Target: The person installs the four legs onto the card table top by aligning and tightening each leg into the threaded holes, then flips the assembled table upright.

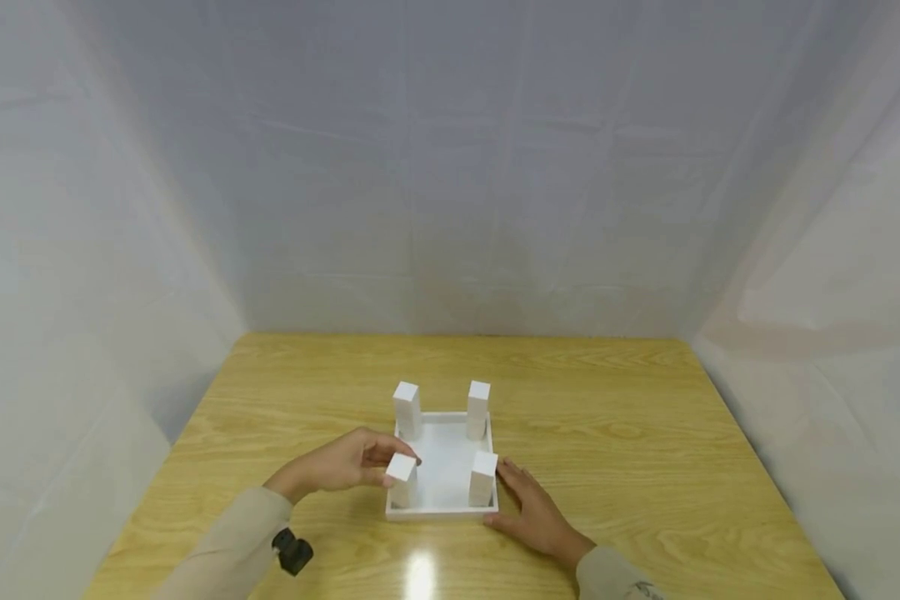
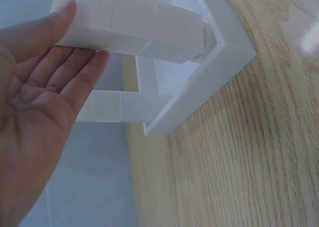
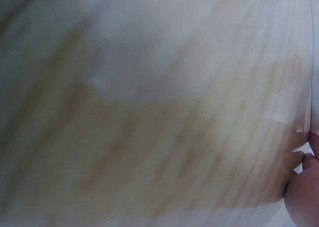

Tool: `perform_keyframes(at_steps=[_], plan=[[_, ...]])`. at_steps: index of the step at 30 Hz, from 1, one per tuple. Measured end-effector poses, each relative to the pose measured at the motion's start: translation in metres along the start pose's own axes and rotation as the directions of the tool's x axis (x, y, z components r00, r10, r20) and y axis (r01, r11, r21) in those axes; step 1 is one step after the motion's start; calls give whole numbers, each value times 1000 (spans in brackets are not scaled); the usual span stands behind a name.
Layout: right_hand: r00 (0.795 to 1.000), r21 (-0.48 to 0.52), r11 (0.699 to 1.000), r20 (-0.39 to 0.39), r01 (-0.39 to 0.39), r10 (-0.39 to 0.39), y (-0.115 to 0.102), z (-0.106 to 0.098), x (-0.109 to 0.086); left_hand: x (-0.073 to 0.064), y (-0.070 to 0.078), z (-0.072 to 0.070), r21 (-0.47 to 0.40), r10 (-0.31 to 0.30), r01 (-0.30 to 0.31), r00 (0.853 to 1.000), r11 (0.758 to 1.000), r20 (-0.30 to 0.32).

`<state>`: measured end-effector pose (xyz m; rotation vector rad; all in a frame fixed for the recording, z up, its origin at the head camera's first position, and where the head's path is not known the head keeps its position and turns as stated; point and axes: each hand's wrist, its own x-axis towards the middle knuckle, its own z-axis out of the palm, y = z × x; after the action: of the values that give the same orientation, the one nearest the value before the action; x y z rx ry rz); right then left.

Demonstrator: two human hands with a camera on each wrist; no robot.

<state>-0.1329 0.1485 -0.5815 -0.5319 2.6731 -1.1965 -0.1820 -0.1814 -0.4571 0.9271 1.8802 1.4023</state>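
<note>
A shallow white square tray-like frame (image 1: 446, 513) lies on the table with a white block-shaped leg standing at each corner. My left hand (image 1: 348, 462) pinches the near-left leg (image 1: 402, 479) near its top, thumb on one side and fingertips on the other. In the left wrist view this leg (image 2: 134, 27) meets the frame's corner at a rounded end. The far-left leg (image 2: 117, 106) stands behind it. My right hand (image 1: 532, 508) rests against the frame's right side, beside the near-right leg (image 1: 483, 479), fingers extended. Only its fingertips (image 3: 304, 197) show in the right wrist view.
The wood-grain table (image 1: 607, 417) extends around the frame. The far-right leg (image 1: 478, 410) rises at the back. White sheeting (image 1: 450, 167) encloses the table behind and at both sides. A small black device (image 1: 292, 552) sits at my left wrist.
</note>
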Motion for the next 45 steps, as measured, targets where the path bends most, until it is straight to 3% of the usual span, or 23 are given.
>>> perform_keyframes(at_steps=[4, 7, 10, 13, 15, 17, 22, 23, 24, 26, 27, 29, 31, 32, 34, 37, 39, 42, 44, 45], plan=[[1000, 6, 1000, 6, -8, 8, -3, -1, -1, -1, -1, 0, 26, 18, -18, 1000, 1000, -8], [1000, 14, 1000, 8, -14, 14, -4, -1, -1, -4, -3, 2, 51, 7, -4, 999, 999, -49], [1000, 16, 1000, 8, -10, 10, -5, -1, -1, -7, -5, 11, 59, -26, 34, 989, 998, -144], [1000, 12, 1000, 7, -9, 9, -5, -1, -2, -9, -5, 26, 63, -40, 60, 957, 996, -287], [1000, 7, 1000, 8, -8, 8, -6, -2, -3, -9, -4, 38, 84, -27, 66, 915, 994, -403], [1000, 6, 1000, 11, -7, 7, -7, -3, -3, -7, -4, 51, 83, -29, 85, 851, 993, -525], [1000, 9, 1000, 15, -3, 2, -6, -5, -2, -1, -8, 79, 62, -17, 105, 627, 993, -779], [1000, 9, 1000, 14, -4, 4, -6, -5, -2, 1, -10, 83, 72, 0, 99, 585, 993, -811], [1000, 8, 1000, 14, -4, 4, -6, -5, -2, 2, -10, 86, 89, 25, 89, 553, 992, -833], [1000, 5, 1000, 13, -3, 3, -6, -5, -1, 5, -12, 91, 135, 76, 81, 503, 988, -861], [1000, 6, 1000, 13, -2, 2, -6, -5, -1, 6, -12, 92, 156, 100, 77, 486, 985, -868], [1000, 9, 1000, 9, 1, -1, -6, -5, -2, 8, -12, 93, 190, 134, 72, 470, 979, -873], [1000, 16, 1000, 2, 4, -4, -7, -4, -2, 8, -13, 92, 207, 147, 74, 482, 976, -864], [1000, 20, 1000, 0, 4, -4, -7, -4, -2, 8, -12, 91, 206, 143, 74, 496, 976, -856], [1000, 7, 1000, -4, 8, -8, -6, -4, -2, 7, -12, 88, 184, 118, 71, 540, 980, -833], [1000, 7, 1000, -5, 5, -5, -6, -4, -3, 4, -11, 78, 136, 49, 88, 636, 987, -770], [1000, 6, 1000, 3, 0, 0, -6, -4, -3, 0, -10, 70, 107, 11, 89, 714, 990, -700], [1000, 25, 1000, 12, -6, 5, -7, -5, -2, -4, -9, 56, 98, -14, 82, 834, 992, -552], [1000, 24, 1000, 14, -4, 4, -7, -6, -2, -6, -9, 45, 100, -11, 61, 898, 993, -441], [1000, 23, 1000, 12, -2, 1, -7, -6, -2, -6, -8, 40, 107, -8, 54, 922, 993, -388]])
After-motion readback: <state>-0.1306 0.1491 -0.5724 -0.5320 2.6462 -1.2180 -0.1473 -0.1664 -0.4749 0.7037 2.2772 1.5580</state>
